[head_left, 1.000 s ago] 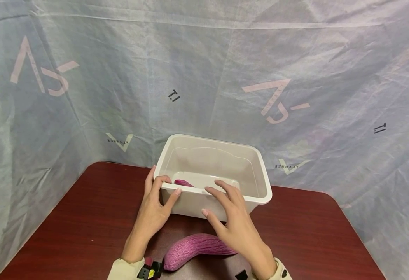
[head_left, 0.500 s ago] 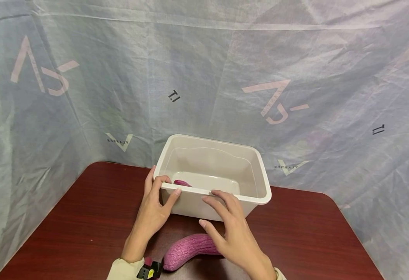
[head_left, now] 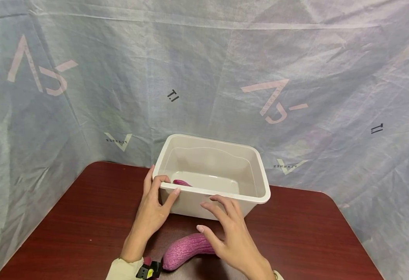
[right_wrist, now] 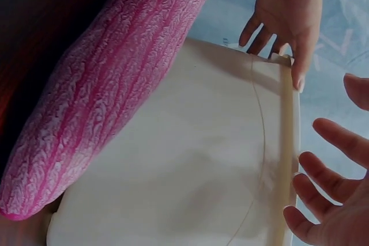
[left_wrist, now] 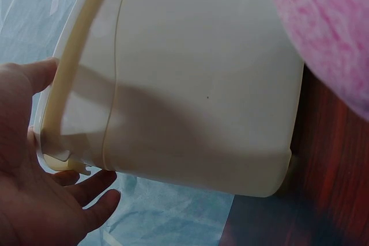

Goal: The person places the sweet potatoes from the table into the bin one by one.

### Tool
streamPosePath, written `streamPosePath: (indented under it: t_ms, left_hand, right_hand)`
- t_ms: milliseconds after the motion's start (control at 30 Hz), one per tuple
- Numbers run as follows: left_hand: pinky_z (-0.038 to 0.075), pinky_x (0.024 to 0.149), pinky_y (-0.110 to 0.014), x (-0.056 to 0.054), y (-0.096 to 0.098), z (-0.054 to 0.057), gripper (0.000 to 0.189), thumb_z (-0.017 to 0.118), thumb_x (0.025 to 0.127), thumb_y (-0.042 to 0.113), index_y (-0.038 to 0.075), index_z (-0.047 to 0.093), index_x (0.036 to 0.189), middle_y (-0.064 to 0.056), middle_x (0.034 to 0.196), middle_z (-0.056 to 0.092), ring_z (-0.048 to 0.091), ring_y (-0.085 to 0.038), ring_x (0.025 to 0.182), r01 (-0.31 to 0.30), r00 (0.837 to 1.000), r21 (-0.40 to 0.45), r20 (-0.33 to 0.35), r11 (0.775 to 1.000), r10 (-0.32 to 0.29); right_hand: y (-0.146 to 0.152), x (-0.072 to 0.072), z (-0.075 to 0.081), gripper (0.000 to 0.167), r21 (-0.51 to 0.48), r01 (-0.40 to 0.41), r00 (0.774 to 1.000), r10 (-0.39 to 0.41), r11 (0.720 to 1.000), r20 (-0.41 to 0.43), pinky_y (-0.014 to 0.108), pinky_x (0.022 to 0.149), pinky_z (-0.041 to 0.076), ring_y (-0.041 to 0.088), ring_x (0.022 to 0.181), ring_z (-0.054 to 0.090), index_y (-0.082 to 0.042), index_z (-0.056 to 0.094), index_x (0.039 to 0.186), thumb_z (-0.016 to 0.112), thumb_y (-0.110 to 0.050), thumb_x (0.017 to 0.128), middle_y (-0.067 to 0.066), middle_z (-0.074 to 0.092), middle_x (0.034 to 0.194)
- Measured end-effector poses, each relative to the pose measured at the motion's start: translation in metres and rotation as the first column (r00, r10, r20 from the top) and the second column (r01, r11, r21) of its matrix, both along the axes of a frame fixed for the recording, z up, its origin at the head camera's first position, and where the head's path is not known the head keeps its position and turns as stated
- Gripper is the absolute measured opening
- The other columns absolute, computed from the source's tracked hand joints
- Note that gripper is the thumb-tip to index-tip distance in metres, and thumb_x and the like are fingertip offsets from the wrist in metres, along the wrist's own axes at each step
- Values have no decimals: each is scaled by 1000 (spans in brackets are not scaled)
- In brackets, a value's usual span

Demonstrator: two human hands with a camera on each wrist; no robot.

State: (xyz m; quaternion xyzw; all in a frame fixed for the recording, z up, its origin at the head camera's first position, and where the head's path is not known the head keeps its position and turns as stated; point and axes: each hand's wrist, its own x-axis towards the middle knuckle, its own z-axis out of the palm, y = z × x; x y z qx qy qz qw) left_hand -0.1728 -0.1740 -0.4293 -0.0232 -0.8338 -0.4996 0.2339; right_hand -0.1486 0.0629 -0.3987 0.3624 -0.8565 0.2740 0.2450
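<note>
A beige plastic bin point(head_left: 187, 203) stands on the table with its opening upward. My left hand point(head_left: 151, 212) grips its front left corner, with fingers over the rim and the thumb on the outer side. My right hand point(head_left: 236, 241) is spread and holds nothing. In the head view its fingertips lie in front of the bin's front wall; whether they touch cannot be told. Under that hand lies a curved purple vegetable point(head_left: 185, 251) with wrinkled skin, its right end hidden by the hand. Inside the bin, part of a magenta object point(head_left: 182, 182) shows behind the front rim.
The dark red wooden table point(head_left: 82, 225) has rounded far corners. A grey printed cloth point(head_left: 204, 70) hangs close behind the bin and along both sides. Dark straps with a small device point(head_left: 150, 271) sit at the left wrist.
My right hand has drawn back from over the bin's front rim toward the near side, covering more of the purple vegetable. The left hand keeps its grip on the corner.
</note>
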Motion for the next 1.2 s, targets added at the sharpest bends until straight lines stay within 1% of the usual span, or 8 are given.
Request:
streamPosePath:
  t_ms: [233, 367, 600, 833, 967, 1067, 1200]
  left_hand:
    - [35, 111, -68, 0, 0, 0, 36, 72, 94, 33, 16, 52, 119, -11, 169, 11, 32, -42, 149, 0, 1000, -2, 3, 1000, 0]
    - [35, 110, -68, 0, 0, 1, 36, 72, 94, 33, 17, 51, 119, -12, 169, 11, 32, -42, 149, 1, 1000, -1, 6, 1000, -1]
    - [35, 110, -68, 0, 0, 0, 35, 72, 94, 33, 18, 51, 118, -11, 169, 12, 33, -42, 149, -2, 1000, -2, 4, 1000, 2]
    - [35, 111, -68, -1, 0, 0, 37, 72, 94, 31, 14, 52, 119, -12, 168, 12, 32, -41, 149, 0, 1000, -2, -9, 1000, 0]
    - [35, 111, -67, -1, 0, 0, 37, 72, 93, 31, 14, 53, 119, -12, 168, 12, 32, -41, 149, -2, 1000, 1, -5, 1000, 2]
    - [35, 111, -67, -1, 0, 0, 37, 72, 94, 32, 14, 53, 119, -11, 168, 12, 33, -40, 149, -3, 1000, 1, -7, 1000, 3]
    - [35, 111, -67, -2, 0, -1, 36, 72, 94, 32, 15, 52, 118, -11, 169, 12, 32, -40, 149, -4, 1000, -1, -10, 1000, 4]
  right_hand:
    - [0, 0, -5, 44, 30, 4, 999, -4, 1000, 32, 37, 103, 38, 19, 129, 46, -26, 61, 131, 74, -38, 91, 2, 56, 139]
    - [-1, 1, -8, 45, 38, 4, 999, -6, 999, 38, 37, 104, 38, 18, 130, 46, -26, 61, 132, 74, -39, 91, 2, 56, 139]
    - [-2, 2, -14, 45, 54, 9, 997, -13, 998, 80, 38, 106, 37, 15, 132, 45, -28, 60, 132, 73, -42, 91, 0, 54, 141]
    - [-4, 1, -19, 43, 51, -2, 998, -1, 999, 61, 40, 102, 38, 17, 129, 46, -28, 60, 132, 72, -40, 93, 1, 55, 140]
    - [-4, 1, -22, 42, 52, -5, 997, 1, 999, 81, 41, 102, 38, 18, 129, 46, -29, 60, 132, 71, -41, 93, 1, 55, 140]
    - [-3, 0, -23, 43, 61, 8, 993, -15, 998, 116, 40, 104, 39, 16, 130, 45, -31, 59, 133, 72, -41, 92, -1, 54, 141]
    - [0, 0, -26, 45, 73, 30, 990, -40, 997, 139, 40, 104, 41, 14, 132, 46, -33, 59, 133, 74, -41, 91, -3, 54, 142]
